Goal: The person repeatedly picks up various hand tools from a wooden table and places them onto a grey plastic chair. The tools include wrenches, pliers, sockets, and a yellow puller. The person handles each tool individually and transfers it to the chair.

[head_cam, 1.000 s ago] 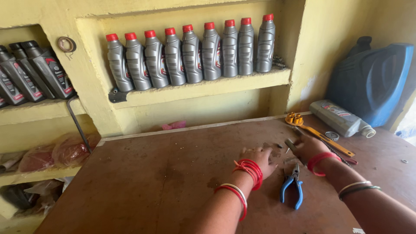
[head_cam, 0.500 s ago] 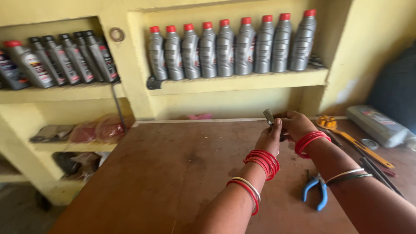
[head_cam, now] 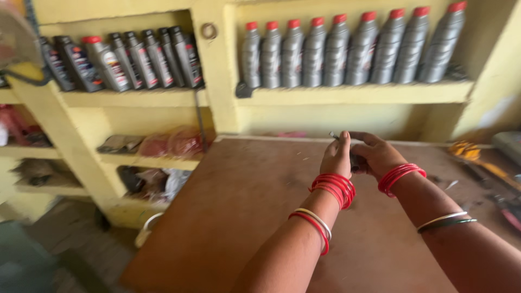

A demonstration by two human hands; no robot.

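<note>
My left hand and my right hand are raised together above the brown table. Both pinch a small dark metal part whose tip sticks out above the left thumb; most of it is hidden by the fingers. Red bangles ring both wrists, and thin bangles sit further up each forearm.
A row of grey bottles with red caps fills the yellow wall shelf ahead. Dark bottles stand on the shelf to the left, with bags and clutter below. A yellow-handled tool and other tools lie at the table's right edge.
The view has swung left. Both hands rose from the tabletop, where they lay near blue-handled pliers, and now hold the small part in the air.
</note>
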